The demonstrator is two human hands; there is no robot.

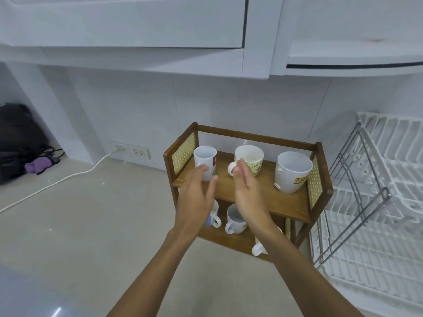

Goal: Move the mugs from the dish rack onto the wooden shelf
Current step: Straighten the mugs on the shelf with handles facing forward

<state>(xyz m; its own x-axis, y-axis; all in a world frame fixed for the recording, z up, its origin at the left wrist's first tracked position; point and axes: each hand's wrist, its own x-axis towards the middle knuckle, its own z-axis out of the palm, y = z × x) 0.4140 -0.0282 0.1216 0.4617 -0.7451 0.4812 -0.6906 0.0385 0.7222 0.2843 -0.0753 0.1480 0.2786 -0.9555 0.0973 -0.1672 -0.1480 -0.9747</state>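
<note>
A wooden shelf [270, 203] with two levels stands on the counter. Its top level holds a white mug with a picture [205, 160] at the left, a cream patterned mug [251, 158] in the middle and a large white mug [291, 171] at the right. On the lower level stand three more white mugs [234, 219], partly hidden by my arms. My left hand [196, 197] is open just in front of the left mug, fingertips near it. My right hand [248, 193] is open and empty in front of the cream mug. The white dish rack [375, 227] at the right holds no mugs.
White wall cupboards hang overhead. A white cable [52, 183] runs across the counter from wall sockets [132, 151]. A black bag [19, 143] and a purple cloth [40, 165] lie at the far left. The rack has a metal wire frame [357, 193].
</note>
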